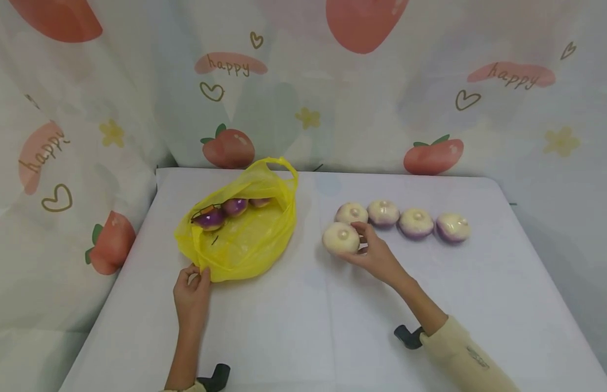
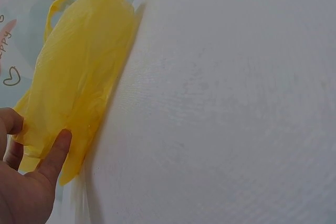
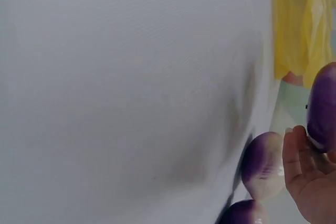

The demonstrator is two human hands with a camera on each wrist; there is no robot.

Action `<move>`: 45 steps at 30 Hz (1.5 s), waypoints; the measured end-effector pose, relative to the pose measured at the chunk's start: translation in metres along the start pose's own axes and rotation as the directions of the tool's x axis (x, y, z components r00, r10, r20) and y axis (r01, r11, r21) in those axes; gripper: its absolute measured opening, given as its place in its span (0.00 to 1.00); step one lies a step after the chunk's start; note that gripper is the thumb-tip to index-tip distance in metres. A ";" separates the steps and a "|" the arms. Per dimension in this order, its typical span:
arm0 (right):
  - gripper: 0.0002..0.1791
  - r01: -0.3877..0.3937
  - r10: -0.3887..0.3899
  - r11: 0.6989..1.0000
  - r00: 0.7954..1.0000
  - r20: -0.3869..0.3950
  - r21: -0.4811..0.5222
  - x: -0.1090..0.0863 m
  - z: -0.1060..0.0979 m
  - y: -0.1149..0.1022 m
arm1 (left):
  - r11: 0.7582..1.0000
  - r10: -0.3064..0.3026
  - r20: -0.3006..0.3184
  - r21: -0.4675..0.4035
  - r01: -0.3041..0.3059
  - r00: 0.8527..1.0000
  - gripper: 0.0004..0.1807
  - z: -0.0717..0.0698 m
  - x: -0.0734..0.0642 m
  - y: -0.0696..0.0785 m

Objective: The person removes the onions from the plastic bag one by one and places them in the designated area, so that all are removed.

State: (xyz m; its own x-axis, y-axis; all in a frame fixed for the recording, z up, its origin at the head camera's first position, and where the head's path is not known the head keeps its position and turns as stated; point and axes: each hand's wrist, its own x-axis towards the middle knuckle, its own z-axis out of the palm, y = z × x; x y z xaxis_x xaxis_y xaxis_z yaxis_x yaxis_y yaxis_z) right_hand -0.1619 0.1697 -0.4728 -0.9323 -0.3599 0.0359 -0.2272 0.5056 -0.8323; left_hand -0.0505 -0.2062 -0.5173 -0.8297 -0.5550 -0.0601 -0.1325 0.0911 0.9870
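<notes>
My right hand (image 1: 377, 258) holds a white-and-purple turnip (image 1: 340, 238) between thumb and fingers, its pale side up in the head view. In the right wrist view, the purple underside of the held turnip (image 3: 323, 106) faces the camera, raised over the white surface. My left hand (image 1: 192, 296) pinches the near left rim of a yellow plastic bag (image 1: 254, 256). The bag lies on its side with its mouth spread toward me. Several shiny purple turnips (image 1: 210, 219) show inside it, partly hidden by the plastic. From the left wrist, thumb and fingers (image 2: 55, 156) appear against the bag's edge.
Several more turnips (image 1: 416, 223) stand in a row on the right side of the white table (image 1: 293, 337), just beyond my right hand. A patterned curtain (image 1: 333, 109) hangs behind the table and at its left. Black straps (image 1: 408, 337) sit at both wrists.
</notes>
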 end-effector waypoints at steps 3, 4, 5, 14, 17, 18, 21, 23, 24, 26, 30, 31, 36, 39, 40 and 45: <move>0.43 -0.012 0.012 1.000 1.000 0.023 -0.026 -0.003 -0.004 0.006 | 1.000 -0.003 0.008 -0.002 0.003 1.000 0.12 0.000 -0.004 0.011; 0.43 -0.012 0.014 0.999 1.000 0.028 -0.038 -0.004 -0.006 0.008 | 1.000 -0.005 0.008 0.000 0.005 1.000 0.11 0.000 -0.006 0.016; 0.43 -0.014 0.015 0.999 0.999 0.031 -0.052 -0.005 -0.007 0.010 | 1.000 -0.011 0.011 0.003 0.011 1.000 0.11 0.000 -0.008 0.022; 0.43 -0.038 0.045 0.991 0.998 0.053 -0.128 -0.012 -0.014 0.022 | 0.999 -0.039 0.016 -0.021 0.039 0.999 0.10 -0.002 -0.005 0.015; 0.43 -0.069 0.078 0.989 0.995 0.063 -0.132 -0.014 -0.014 0.024 | 0.999 -0.029 0.008 -0.020 0.029 1.000 0.11 -0.001 -0.002 0.006; 0.43 -0.074 0.083 0.988 0.994 0.066 -0.134 -0.014 -0.015 0.024 | 1.000 -0.025 0.005 -0.017 0.025 1.000 0.11 -0.001 -0.002 0.004; 0.43 -0.079 0.089 0.987 0.994 0.070 -0.142 -0.015 -0.015 0.026 | 1.000 -0.014 -0.005 -0.016 0.014 1.000 0.11 0.000 -0.001 0.001; 0.44 -0.076 0.088 0.987 0.993 0.077 -0.142 -0.015 -0.016 0.027 | 1.000 -0.010 -0.008 -0.016 0.010 1.000 0.11 0.001 0.000 0.001; 0.45 -0.076 0.088 0.988 0.993 0.084 -0.138 -0.015 -0.016 0.027 | 1.000 -0.008 -0.009 -0.018 0.008 1.000 0.11 0.001 0.000 0.001; 0.46 -0.077 0.090 0.989 0.991 0.096 -0.125 -0.016 -0.016 0.028 | 1.000 -0.007 -0.005 -0.014 0.007 1.000 0.11 0.001 -0.001 0.002; 0.46 -0.072 0.084 0.991 0.990 0.110 -0.112 -0.017 -0.016 0.030 | 1.000 -0.007 0.002 -0.006 0.007 1.000 0.13 0.000 -0.001 0.004; 0.46 -0.065 0.078 0.992 0.991 0.113 -0.112 -0.017 -0.017 0.030 | 1.000 -0.009 0.004 -0.003 0.009 1.000 0.13 0.000 -0.001 0.004; 0.46 -0.046 0.060 0.993 0.990 0.127 -0.111 -0.017 -0.017 0.031 | 1.000 -0.009 0.003 0.002 0.009 1.000 0.13 0.001 0.000 0.004; 0.46 -0.048 0.062 0.993 0.990 0.128 -0.110 -0.018 -0.017 0.032 | 1.000 -0.004 0.006 0.008 0.004 1.000 0.13 0.001 0.000 0.005; 0.46 -0.045 0.059 0.993 0.990 0.126 -0.109 -0.018 -0.017 0.032 | 1.000 -0.004 0.010 0.011 0.004 1.000 0.13 0.001 0.000 0.005; 0.47 -0.061 0.072 0.993 0.992 0.108 -0.100 -0.019 -0.018 0.032 | 1.000 -0.018 0.024 0.012 0.018 1.000 0.12 0.000 -0.004 0.014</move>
State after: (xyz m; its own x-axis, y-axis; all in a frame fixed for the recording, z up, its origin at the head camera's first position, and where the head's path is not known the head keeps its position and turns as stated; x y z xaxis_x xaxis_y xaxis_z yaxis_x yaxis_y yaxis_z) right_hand -0.1568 0.2069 -0.4897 -0.9104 -0.4051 -0.0837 -0.1969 0.6024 -0.7736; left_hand -0.0494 -0.2028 -0.5029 -0.8401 -0.5363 -0.0818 -0.1539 0.0910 0.9839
